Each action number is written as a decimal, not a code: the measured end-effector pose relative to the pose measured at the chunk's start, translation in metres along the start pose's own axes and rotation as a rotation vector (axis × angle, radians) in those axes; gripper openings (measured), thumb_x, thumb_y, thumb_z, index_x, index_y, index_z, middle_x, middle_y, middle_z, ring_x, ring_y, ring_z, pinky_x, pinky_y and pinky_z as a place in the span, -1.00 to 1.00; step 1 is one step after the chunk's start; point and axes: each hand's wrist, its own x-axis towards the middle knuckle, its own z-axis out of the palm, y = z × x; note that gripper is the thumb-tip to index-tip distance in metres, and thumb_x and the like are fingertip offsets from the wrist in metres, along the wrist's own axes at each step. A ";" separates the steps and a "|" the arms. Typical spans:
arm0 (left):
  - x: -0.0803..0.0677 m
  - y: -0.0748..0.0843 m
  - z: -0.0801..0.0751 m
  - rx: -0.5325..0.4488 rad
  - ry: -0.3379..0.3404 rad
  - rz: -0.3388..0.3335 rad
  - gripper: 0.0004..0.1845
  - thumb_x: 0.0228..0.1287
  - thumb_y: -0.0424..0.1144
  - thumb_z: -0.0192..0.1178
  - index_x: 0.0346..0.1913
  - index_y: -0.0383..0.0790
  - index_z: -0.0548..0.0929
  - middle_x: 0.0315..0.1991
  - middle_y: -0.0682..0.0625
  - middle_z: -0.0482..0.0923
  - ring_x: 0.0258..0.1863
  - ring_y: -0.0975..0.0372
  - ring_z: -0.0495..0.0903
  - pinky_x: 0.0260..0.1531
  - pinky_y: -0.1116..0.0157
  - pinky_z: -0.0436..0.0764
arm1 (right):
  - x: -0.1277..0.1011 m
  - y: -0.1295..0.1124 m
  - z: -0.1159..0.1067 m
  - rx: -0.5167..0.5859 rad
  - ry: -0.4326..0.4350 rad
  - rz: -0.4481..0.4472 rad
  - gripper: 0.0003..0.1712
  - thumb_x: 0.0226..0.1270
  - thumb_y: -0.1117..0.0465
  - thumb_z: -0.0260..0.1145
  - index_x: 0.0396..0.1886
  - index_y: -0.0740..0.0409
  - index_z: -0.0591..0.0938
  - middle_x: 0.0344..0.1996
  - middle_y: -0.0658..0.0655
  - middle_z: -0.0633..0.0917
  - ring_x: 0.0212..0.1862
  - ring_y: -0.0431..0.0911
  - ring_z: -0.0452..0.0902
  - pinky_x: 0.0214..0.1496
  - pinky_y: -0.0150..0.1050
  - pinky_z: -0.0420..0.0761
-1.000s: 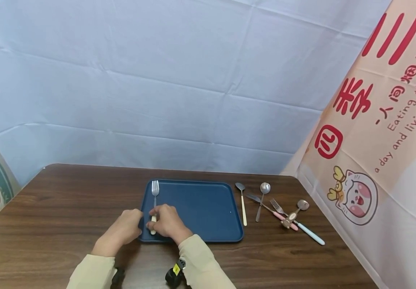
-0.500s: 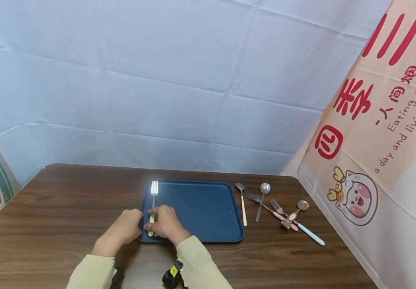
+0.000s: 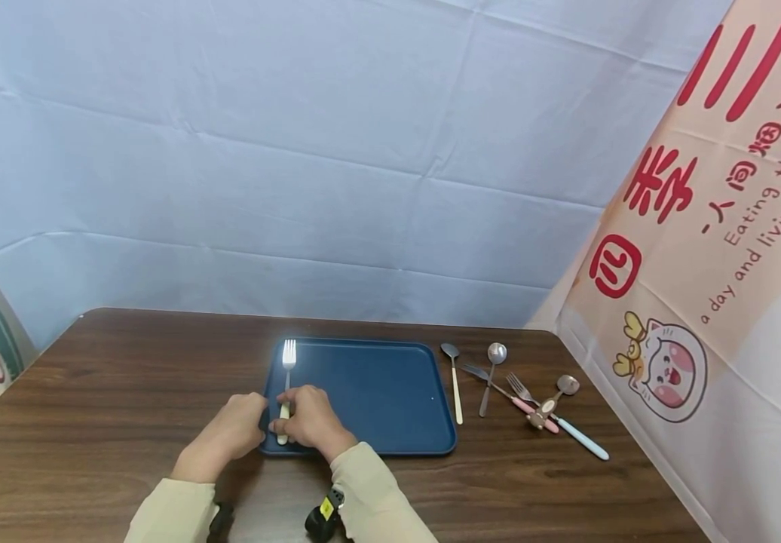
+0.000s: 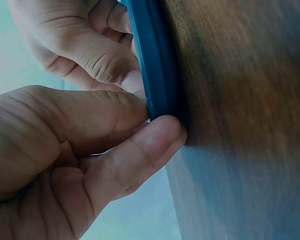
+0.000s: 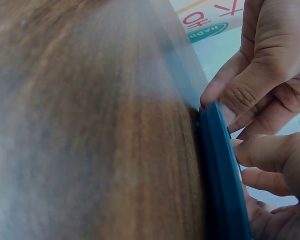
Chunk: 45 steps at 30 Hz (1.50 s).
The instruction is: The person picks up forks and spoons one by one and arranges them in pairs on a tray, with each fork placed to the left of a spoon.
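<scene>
A dark blue tray (image 3: pixel 377 396) lies flat on the wooden table, with a fork (image 3: pixel 289 354) along its left side, tines pointing away. My left hand (image 3: pixel 231 426) grips the tray's near left edge; in the left wrist view its thumb and a finger pinch the rim (image 4: pixel 157 65). My right hand (image 3: pixel 312 418) reaches over the tray and holds the fork by its cream handle (image 3: pixel 283 437). From the right wrist view, my right hand's fingers (image 5: pixel 270 155) are just inside the rim, but the fork is hidden there.
Right of the tray lie a cream-handled spoon (image 3: pixel 456 385) and a round-bowled spoon (image 3: pixel 496 353). A pink-handled knife (image 3: pixel 525 406), a pale-blue-handled fork (image 3: pixel 582 439) and a bear-decorated spoon (image 3: pixel 567 385) overlap farther right. White cloth (image 3: pixel 295 188) hangs behind the table.
My right hand and the fork have shifted slightly left, and the fork stands a little straighter. Since half a second ago both hands look still. The left hand stays on the tray edge.
</scene>
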 end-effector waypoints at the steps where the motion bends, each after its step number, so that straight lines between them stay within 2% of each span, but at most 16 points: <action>1: 0.000 0.000 0.000 0.001 -0.001 -0.001 -0.80 -0.07 -0.60 0.20 -0.28 -0.51 0.56 -0.45 -0.15 0.52 -0.55 0.13 0.39 -0.56 0.23 0.41 | 0.000 0.000 0.000 -0.003 0.001 -0.004 -0.58 0.02 0.18 0.46 -0.06 0.15 0.66 -0.57 -0.08 0.54 -0.42 -0.26 0.42 -0.37 -0.43 0.45; 5: 0.000 0.000 -0.001 -0.002 -0.015 -0.007 -0.81 -0.06 -0.60 0.21 -0.29 -0.50 0.55 -0.46 -0.15 0.51 -0.54 0.13 0.39 -0.55 0.23 0.42 | 0.000 0.001 -0.002 -0.004 -0.018 -0.028 -0.58 0.05 0.15 0.44 -0.06 0.17 0.66 -0.50 -0.05 0.56 -0.36 -0.25 0.43 -0.33 -0.41 0.45; 7: 0.000 0.000 -0.001 -0.007 -0.017 -0.008 -0.79 -0.06 -0.59 0.21 -0.27 -0.51 0.54 -0.44 -0.16 0.52 -0.53 0.13 0.40 -0.54 0.22 0.42 | 0.001 0.002 -0.004 -0.010 -0.045 -0.046 -0.56 0.07 0.14 0.42 -0.03 0.19 0.64 -0.53 -0.02 0.57 -0.37 -0.22 0.44 -0.33 -0.39 0.45; 11: -0.001 -0.001 -0.001 -0.018 0.000 -0.003 -0.78 -0.08 -0.60 0.20 -0.27 -0.50 0.53 -0.42 -0.17 0.52 -0.51 0.12 0.40 -0.52 0.20 0.43 | 0.002 0.003 -0.012 -0.074 -0.103 -0.079 -0.54 0.09 0.11 0.41 0.00 0.19 0.62 -0.34 0.02 0.65 -0.17 -0.16 0.49 -0.21 -0.36 0.47; 14: -0.001 -0.002 0.000 -0.029 0.024 0.008 -0.78 -0.11 -0.61 0.19 -0.30 -0.47 0.53 -0.45 -0.15 0.52 -0.52 0.12 0.39 -0.52 0.19 0.42 | 0.001 0.002 -0.019 -0.176 -0.140 -0.101 -0.51 0.04 0.09 0.44 0.00 0.16 0.63 -0.16 0.01 0.63 0.00 -0.13 0.44 -0.09 -0.33 0.45; 19: -0.002 -0.004 0.000 -0.039 0.041 0.017 -0.77 -0.15 -0.61 0.24 -0.31 -0.46 0.56 -0.44 -0.13 0.54 -0.51 0.13 0.40 -0.50 0.19 0.45 | 0.000 -0.004 -0.027 -0.346 -0.190 -0.144 -0.44 -0.06 0.09 0.50 0.02 0.10 0.63 -0.19 -0.01 0.60 -0.13 -0.17 0.41 -0.16 -0.37 0.44; 23: -0.002 -0.003 -0.001 -0.054 0.032 0.008 -0.76 -0.15 -0.59 0.28 -0.30 -0.49 0.57 -0.39 -0.17 0.57 -0.49 0.14 0.43 -0.46 0.17 0.49 | -0.002 -0.008 -0.031 -0.420 -0.198 -0.138 -0.42 -0.07 0.09 0.52 0.04 0.07 0.62 -0.20 -0.02 0.57 -0.20 -0.20 0.37 -0.23 -0.37 0.43; 33: -0.003 0.000 -0.001 -0.067 0.039 -0.011 -0.76 -0.18 -0.61 0.25 -0.32 -0.49 0.58 -0.41 -0.15 0.56 -0.51 0.14 0.40 -0.48 0.20 0.46 | -0.003 -0.007 -0.034 -0.417 -0.192 -0.114 -0.42 -0.07 0.10 0.52 0.05 0.04 0.62 -0.13 0.00 0.55 -0.16 -0.19 0.39 -0.20 -0.35 0.45; 42: -0.001 -0.002 0.001 -0.048 0.026 -0.019 -0.71 -0.16 -0.60 0.26 -0.25 -0.55 0.57 -0.29 -0.27 0.58 -0.47 0.13 0.44 -0.42 0.16 0.51 | -0.004 -0.002 -0.035 -0.385 -0.201 -0.100 -0.43 -0.06 0.10 0.51 0.04 0.04 0.62 -0.10 -0.01 0.55 -0.10 -0.19 0.40 -0.17 -0.36 0.46; 45: -0.001 -0.003 0.001 -0.045 0.037 -0.004 -0.70 -0.17 -0.58 0.28 -0.24 -0.55 0.57 -0.28 -0.26 0.58 -0.38 0.10 0.51 -0.36 0.13 0.53 | -0.005 0.002 -0.038 -0.378 -0.211 -0.106 -0.43 -0.04 0.09 0.50 0.05 0.05 0.61 -0.09 0.00 0.55 -0.07 -0.17 0.41 -0.15 -0.36 0.46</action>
